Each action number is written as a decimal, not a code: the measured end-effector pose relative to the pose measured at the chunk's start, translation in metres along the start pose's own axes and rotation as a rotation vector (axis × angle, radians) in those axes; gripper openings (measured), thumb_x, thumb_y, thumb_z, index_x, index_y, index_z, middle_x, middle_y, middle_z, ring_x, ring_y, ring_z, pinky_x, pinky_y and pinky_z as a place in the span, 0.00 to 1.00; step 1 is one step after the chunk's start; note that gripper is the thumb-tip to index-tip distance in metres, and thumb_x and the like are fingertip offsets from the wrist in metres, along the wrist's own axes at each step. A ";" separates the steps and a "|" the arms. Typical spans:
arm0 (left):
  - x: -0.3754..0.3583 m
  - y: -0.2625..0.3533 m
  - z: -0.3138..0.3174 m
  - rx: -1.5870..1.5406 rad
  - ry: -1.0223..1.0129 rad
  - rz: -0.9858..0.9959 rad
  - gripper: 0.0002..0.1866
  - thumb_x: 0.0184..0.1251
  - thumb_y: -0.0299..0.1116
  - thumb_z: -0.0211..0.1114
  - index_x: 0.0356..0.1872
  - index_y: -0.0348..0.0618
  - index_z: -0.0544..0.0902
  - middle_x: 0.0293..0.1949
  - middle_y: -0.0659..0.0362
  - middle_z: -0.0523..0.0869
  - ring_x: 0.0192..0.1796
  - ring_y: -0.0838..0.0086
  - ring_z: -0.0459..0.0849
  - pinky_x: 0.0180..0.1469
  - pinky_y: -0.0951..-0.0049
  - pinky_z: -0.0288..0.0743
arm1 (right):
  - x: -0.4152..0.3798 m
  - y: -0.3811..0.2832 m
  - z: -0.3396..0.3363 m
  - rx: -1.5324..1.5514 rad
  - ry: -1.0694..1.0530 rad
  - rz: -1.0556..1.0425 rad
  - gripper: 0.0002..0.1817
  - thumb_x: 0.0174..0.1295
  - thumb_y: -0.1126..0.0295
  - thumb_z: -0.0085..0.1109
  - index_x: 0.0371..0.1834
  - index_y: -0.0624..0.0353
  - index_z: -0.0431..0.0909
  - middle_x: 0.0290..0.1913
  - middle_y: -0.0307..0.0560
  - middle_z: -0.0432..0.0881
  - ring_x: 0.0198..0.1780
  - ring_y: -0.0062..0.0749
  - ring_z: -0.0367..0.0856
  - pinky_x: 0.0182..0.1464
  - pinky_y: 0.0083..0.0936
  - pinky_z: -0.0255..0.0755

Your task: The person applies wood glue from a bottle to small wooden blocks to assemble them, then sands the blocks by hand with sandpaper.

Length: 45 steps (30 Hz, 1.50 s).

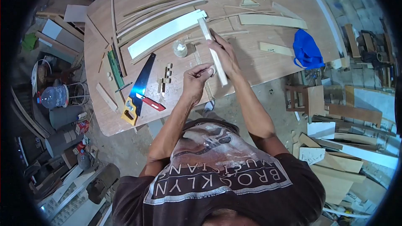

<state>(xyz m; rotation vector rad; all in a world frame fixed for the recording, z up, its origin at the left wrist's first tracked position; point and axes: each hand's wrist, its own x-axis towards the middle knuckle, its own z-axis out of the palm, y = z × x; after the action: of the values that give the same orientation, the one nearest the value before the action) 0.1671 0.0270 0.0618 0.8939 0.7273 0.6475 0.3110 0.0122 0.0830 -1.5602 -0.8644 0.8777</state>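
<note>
My right hand [225,54] is wrapped round a long pale wooden strip [216,60], which it holds up at a slant above the table's near edge. My left hand [196,83] is just left of the strip, thumb and fingers pinched together. Whatever is between those fingertips, if anything, is too small to name. Beyond both hands stands a small glass jar [180,49] with whitish contents. Several small wooden blocks [167,73] lie to the left of my left hand, near a red utility knife [151,102] and a handsaw with a yellow handle [130,109].
Along the far side of the wooden table [251,65] lie a white board [165,33] and several thin strips. A blue cloth bag [307,50] rests at the right beside a short board [276,49]. Offcuts [335,159] are piled on the floor at the right; a water jug [54,97] stands left.
</note>
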 end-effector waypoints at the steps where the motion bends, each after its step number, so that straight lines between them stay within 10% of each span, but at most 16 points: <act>1: 0.007 0.002 0.003 -0.142 0.053 -0.006 0.12 0.62 0.22 0.65 0.47 0.33 0.83 0.39 0.58 0.86 0.39 0.79 0.82 0.46 0.79 0.77 | 0.004 -0.002 -0.001 0.000 0.016 -0.090 0.38 0.54 0.56 0.65 0.68 0.59 0.66 0.51 0.57 0.77 0.55 0.38 0.72 0.58 0.30 0.66; 6: 0.029 0.019 -0.001 -0.466 0.078 -0.005 0.14 0.65 0.22 0.61 0.51 0.33 0.78 0.45 0.56 0.83 0.46 0.74 0.82 0.51 0.79 0.77 | -0.089 0.036 -0.012 -0.027 -0.009 -0.188 0.32 0.59 0.65 0.59 0.68 0.62 0.64 0.46 0.50 0.77 0.46 0.30 0.76 0.50 0.24 0.69; 9: 0.026 0.025 0.005 -0.486 0.066 0.003 0.14 0.65 0.22 0.61 0.52 0.33 0.78 0.46 0.56 0.82 0.47 0.73 0.82 0.53 0.78 0.79 | -0.095 0.063 -0.037 0.675 0.002 0.238 0.28 0.64 0.57 0.51 0.63 0.63 0.68 0.37 0.42 0.80 0.31 0.20 0.76 0.29 0.18 0.71; 12: 0.023 0.027 0.012 -0.423 0.036 0.004 0.15 0.64 0.21 0.62 0.52 0.33 0.78 0.46 0.56 0.83 0.47 0.73 0.83 0.53 0.77 0.79 | -0.086 0.034 -0.045 0.999 -0.054 0.256 0.28 0.65 0.54 0.46 0.61 0.63 0.69 0.45 0.49 0.80 0.39 0.29 0.81 0.38 0.26 0.77; 16: 0.024 0.021 0.015 -0.100 0.073 0.076 0.14 0.61 0.21 0.65 0.49 0.33 0.81 0.41 0.56 0.86 0.43 0.74 0.84 0.50 0.78 0.78 | -0.077 0.020 -0.035 0.958 -0.049 0.316 0.29 0.64 0.55 0.48 0.64 0.62 0.68 0.51 0.51 0.79 0.47 0.32 0.80 0.48 0.30 0.76; 18: 0.020 0.022 0.019 -0.021 0.095 0.130 0.14 0.60 0.21 0.66 0.47 0.33 0.82 0.40 0.56 0.86 0.42 0.75 0.84 0.49 0.78 0.77 | -0.071 -0.004 -0.022 0.049 0.026 -0.178 0.32 0.62 0.55 0.51 0.67 0.60 0.66 0.57 0.51 0.76 0.55 0.33 0.76 0.58 0.28 0.69; 25: 0.004 0.011 0.029 -0.031 0.080 0.105 0.13 0.59 0.20 0.66 0.46 0.31 0.83 0.40 0.55 0.87 0.40 0.77 0.83 0.46 0.77 0.77 | 0.004 -0.048 -0.025 0.127 -0.099 0.085 0.34 0.56 0.64 0.61 0.68 0.60 0.65 0.58 0.52 0.75 0.59 0.33 0.70 0.63 0.29 0.62; 28: 0.007 0.019 0.021 -0.370 0.136 0.084 0.13 0.62 0.20 0.62 0.47 0.30 0.82 0.41 0.53 0.86 0.41 0.75 0.83 0.45 0.77 0.78 | -0.034 0.004 -0.019 -0.025 -0.088 -0.218 0.35 0.55 0.63 0.62 0.67 0.61 0.66 0.57 0.53 0.74 0.58 0.36 0.70 0.62 0.30 0.63; 33: 0.006 0.019 0.002 -0.628 0.155 -0.012 0.15 0.63 0.19 0.60 0.51 0.28 0.76 0.45 0.51 0.83 0.44 0.73 0.84 0.51 0.81 0.80 | -0.096 0.055 -0.040 0.034 -0.055 -0.071 0.34 0.56 0.67 0.59 0.68 0.64 0.64 0.61 0.55 0.70 0.62 0.37 0.68 0.63 0.29 0.61; 45: -0.012 0.011 0.018 -0.331 0.114 0.118 0.15 0.59 0.17 0.62 0.49 0.28 0.80 0.43 0.53 0.84 0.40 0.73 0.84 0.48 0.77 0.79 | -0.010 -0.039 -0.002 0.212 -0.080 -0.007 0.33 0.59 0.61 0.59 0.69 0.57 0.65 0.64 0.51 0.69 0.63 0.35 0.67 0.63 0.29 0.61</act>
<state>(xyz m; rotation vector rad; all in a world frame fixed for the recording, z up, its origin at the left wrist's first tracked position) 0.1720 0.0155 0.0820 0.6007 0.6479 0.9004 0.3051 0.0084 0.1225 -1.3458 -0.8050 0.9989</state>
